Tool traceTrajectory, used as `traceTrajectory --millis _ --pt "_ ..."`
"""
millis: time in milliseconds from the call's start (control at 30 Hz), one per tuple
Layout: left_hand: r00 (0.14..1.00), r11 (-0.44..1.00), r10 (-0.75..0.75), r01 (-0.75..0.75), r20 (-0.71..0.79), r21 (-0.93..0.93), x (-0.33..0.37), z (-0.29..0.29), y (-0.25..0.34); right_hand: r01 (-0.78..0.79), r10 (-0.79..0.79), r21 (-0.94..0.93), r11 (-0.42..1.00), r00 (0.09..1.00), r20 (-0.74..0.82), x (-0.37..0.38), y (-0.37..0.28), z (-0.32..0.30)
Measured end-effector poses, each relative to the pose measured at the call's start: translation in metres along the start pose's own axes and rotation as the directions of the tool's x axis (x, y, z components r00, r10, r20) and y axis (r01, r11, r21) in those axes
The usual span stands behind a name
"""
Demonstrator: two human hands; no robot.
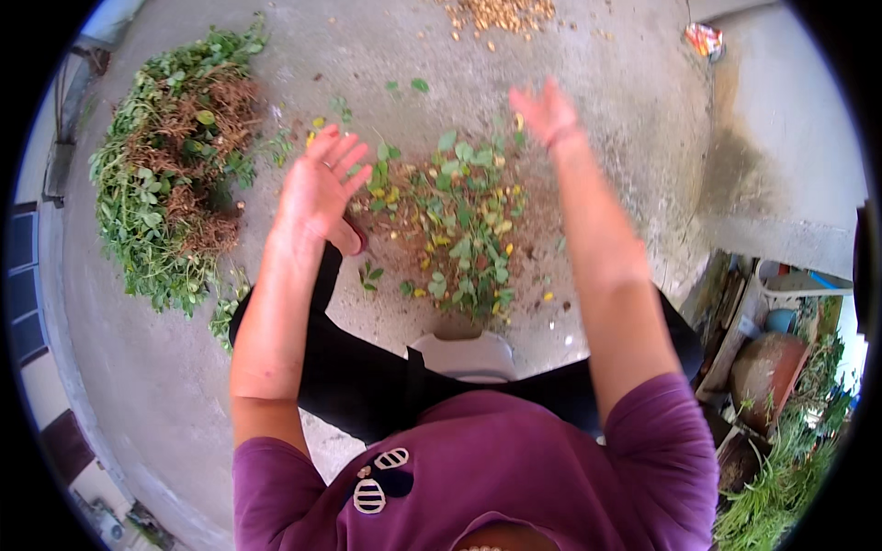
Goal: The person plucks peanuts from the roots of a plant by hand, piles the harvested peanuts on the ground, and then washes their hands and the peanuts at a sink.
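Both of my hands are raised in the air with nothing in them. My left hand [323, 179] has its fingers spread, a ring on one of them, and is nearest to the left side of the scattered green and yellow leaves [464, 216] on the ground. Farther out, my right hand [548, 115] is a little blurred, its fingers apart, above the far right of those leaves. To the left of my left hand lies a big heap of uprooted peanut plants [175, 174], with brown roots facing inward and green leaves outward.
Loose peanuts [501, 13] lie in a pile at the far side of the concrete floor [303, 55]. Between my legs shows a white stool [464, 356]. A red-and-white wrapper [705, 39] sits by the right wall [790, 138]. A large clay pot [767, 378] and plants stand at right.
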State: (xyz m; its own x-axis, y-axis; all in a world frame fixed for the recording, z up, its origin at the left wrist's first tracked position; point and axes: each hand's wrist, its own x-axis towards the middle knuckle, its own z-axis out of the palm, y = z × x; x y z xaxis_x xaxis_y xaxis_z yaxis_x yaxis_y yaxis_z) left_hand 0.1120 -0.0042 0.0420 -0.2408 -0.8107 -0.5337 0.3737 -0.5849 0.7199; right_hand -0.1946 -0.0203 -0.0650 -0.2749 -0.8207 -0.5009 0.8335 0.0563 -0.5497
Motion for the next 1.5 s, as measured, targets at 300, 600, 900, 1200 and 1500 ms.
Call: traceTrajectory --millis 300,600,900,1200,1500 --pt "0.995 0.981 -0.096 0.089 0.03 0.17 0.018 0.009 -0.026 0.057 -0.104 -0.774 0.631 0.994 -0.012 -0.007 -0.068 -0.085" --pt "0.932 0.645 -0.226 0.362 -0.284 0.673 0.082 -0.044 -0.104 -0.524 -0.028 -0.811 -0.262 0.844 -0.536 -0.151 0.109 -0.457" --pt "0.885 0.685 0.039 0.315 -0.465 0.657 0.156 -0.105 -0.151 -0.695 0.39 0.121 0.708 0.243 -0.888 -0.185 0.184 -0.296" --pt "0.784 0.686 -0.048 0.476 -0.619 0.55 0.176 -0.122 -0.166 -0.324 0.288 0.222 0.919 0.17 -0.942 -0.083 0.231 -0.18" --pt "0.87 0.722 -0.381 0.492 -0.314 0.487 0.17 -0.019 -0.222 -0.239 0.014 -0.753 0.613 0.956 -0.292 -0.036 0.178 -0.104"
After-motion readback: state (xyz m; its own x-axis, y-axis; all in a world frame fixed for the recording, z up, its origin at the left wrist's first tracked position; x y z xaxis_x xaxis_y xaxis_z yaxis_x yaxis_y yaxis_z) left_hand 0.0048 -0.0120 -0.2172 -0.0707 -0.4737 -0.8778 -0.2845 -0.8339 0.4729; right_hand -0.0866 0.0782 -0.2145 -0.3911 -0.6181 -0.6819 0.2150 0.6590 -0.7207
